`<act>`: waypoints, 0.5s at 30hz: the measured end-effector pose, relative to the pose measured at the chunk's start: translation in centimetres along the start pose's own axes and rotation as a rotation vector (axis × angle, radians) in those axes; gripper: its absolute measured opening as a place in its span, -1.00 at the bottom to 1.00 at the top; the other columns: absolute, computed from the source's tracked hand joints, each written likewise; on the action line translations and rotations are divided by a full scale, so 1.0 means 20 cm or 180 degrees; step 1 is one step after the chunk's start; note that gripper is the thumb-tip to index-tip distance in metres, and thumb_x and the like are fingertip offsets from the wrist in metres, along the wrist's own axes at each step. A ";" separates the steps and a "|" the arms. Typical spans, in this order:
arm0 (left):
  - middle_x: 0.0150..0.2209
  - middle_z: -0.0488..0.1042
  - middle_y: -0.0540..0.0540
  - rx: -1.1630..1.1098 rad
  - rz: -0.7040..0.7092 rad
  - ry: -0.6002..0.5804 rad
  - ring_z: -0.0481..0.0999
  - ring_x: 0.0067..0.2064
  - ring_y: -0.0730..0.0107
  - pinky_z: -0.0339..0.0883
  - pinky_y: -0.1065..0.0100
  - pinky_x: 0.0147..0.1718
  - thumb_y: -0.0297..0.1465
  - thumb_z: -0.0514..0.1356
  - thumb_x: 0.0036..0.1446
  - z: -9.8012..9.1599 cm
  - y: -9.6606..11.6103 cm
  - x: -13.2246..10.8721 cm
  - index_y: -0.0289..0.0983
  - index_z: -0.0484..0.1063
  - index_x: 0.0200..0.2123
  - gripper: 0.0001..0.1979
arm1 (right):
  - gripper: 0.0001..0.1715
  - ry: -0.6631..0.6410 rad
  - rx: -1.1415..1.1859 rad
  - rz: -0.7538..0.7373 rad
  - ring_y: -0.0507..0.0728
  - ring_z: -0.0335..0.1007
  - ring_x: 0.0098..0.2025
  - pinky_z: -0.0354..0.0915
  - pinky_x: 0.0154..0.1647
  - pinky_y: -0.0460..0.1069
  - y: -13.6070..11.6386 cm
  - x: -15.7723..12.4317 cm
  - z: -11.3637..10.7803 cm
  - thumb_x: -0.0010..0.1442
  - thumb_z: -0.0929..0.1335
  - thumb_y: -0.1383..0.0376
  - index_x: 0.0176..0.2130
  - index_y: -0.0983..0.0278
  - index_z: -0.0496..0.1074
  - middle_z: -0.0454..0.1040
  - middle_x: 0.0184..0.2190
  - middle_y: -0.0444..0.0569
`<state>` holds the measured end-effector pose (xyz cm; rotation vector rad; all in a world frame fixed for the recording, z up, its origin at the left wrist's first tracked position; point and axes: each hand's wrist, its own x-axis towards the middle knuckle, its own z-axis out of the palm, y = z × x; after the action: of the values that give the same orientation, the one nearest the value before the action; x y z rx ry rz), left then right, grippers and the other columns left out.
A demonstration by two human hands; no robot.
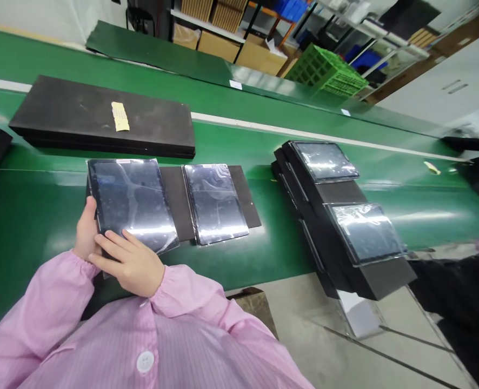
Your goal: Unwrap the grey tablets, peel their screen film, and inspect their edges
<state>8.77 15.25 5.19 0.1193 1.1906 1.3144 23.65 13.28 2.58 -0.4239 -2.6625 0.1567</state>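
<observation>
My left hand (86, 229) grips the left edge of a dark tablet screen wrapped in clear film (132, 202). My right hand (132, 262) lies on its near corner, fingers curled over the bottom edge. The screen rests partly on a thin black foam sheet (178, 200) on the green belt. A second wrapped screen (215, 202) lies on the same sheet, just to the right. Both my sleeves are pink.
A stack of black foam trays (345, 259) at the right carries two more wrapped screens (326, 160) (367, 232). A long black foam slab (101, 116) with a yellow label lies farther back. A green crate (328, 70) and cardboard boxes stand behind the conveyor.
</observation>
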 end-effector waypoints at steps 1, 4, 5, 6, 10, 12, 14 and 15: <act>-0.32 0.62 -0.19 0.0042 -0.0135 0.0077 0.62 -0.12 0.03 0.57 0.20 -0.20 0.13 0.23 0.09 0.01 0.00 0.01 -0.33 0.51 -0.22 -0.41 | -0.53 -0.0056 0.0114 0.0053 0.22 0.16 0.39 0.18 0.36 0.18 0.00 0.00 -0.01 0.38 0.20 0.43 0.18 0.21 0.42 0.29 0.34 0.07; -0.29 0.62 -0.22 0.0280 -0.0506 -0.0090 0.64 -0.18 0.09 0.56 0.24 -0.23 0.06 0.19 0.19 0.04 0.01 0.04 -0.35 0.50 -0.24 -0.48 | -0.61 -0.0124 0.0725 0.0065 0.14 0.23 0.35 0.10 0.40 0.17 0.04 0.01 -0.06 0.40 0.22 0.34 0.11 0.21 0.48 0.40 0.26 0.05; -0.24 0.63 -0.23 0.0366 -0.0520 -0.0218 0.64 -0.16 0.10 0.56 0.25 -0.21 0.03 0.18 0.22 0.05 0.01 0.04 -0.36 0.50 -0.21 -0.49 | -0.63 -0.0049 0.1000 0.0036 0.08 0.30 0.30 0.05 0.43 0.14 0.05 0.00 -0.10 0.41 0.21 0.29 0.07 0.21 0.50 0.47 0.20 0.03; -0.17 0.62 -0.24 0.0429 -0.0428 -0.0299 0.63 -0.12 0.10 0.56 0.25 -0.18 -0.01 0.17 0.25 0.06 0.01 0.04 -0.37 0.49 -0.15 -0.51 | -0.65 0.0098 0.1273 0.0055 0.02 0.38 0.23 0.02 0.45 0.11 0.07 -0.02 -0.14 0.41 0.21 0.26 0.03 0.21 0.51 0.53 0.13 0.00; 0.20 0.44 -0.28 0.0840 0.1029 0.0247 0.46 0.20 0.09 0.40 0.17 0.15 -0.25 0.21 0.26 0.03 0.03 0.02 -0.34 0.30 0.20 -0.49 | -0.76 0.1139 0.2121 0.1452 0.08 0.57 -0.10 0.33 0.22 0.10 0.17 -0.18 -0.36 0.29 0.31 0.25 -0.17 0.20 0.58 0.66 -0.17 -0.01; 0.37 0.20 -0.29 0.1740 0.2062 0.0728 0.24 0.36 0.08 0.17 0.11 0.32 -0.28 0.28 0.19 -0.03 0.07 0.03 -0.30 0.17 0.32 -0.32 | -0.83 0.1202 0.2671 0.2655 0.11 0.55 -0.20 0.43 -0.01 0.08 0.21 -0.30 -0.44 0.20 0.37 0.26 -0.26 0.20 0.59 0.64 -0.27 -0.02; 0.43 0.03 -0.32 0.2935 0.2660 0.1102 0.03 0.44 0.01 -0.08 0.03 0.41 -0.28 0.35 0.12 -0.11 0.14 0.08 -0.34 0.10 0.37 -0.18 | -0.88 0.0815 0.3247 0.3424 0.08 0.51 -0.34 0.45 -0.22 0.02 0.20 -0.41 -0.46 0.13 0.41 0.27 -0.33 0.22 0.59 0.60 -0.38 -0.04; 0.43 0.01 -0.38 0.3338 0.2670 0.1223 -0.05 0.46 -0.08 -0.20 -0.07 0.42 -0.27 0.36 0.09 -0.14 0.17 0.12 -0.39 0.07 0.38 -0.13 | -0.88 0.0546 0.3511 0.3589 0.06 0.47 -0.43 0.43 -0.33 -0.01 0.18 -0.46 -0.45 0.10 0.42 0.26 -0.37 0.24 0.58 0.58 -0.46 -0.07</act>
<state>4.12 16.76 4.76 1.2782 2.2101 1.2722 36.51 14.21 6.34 -1.3191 -1.4849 1.6541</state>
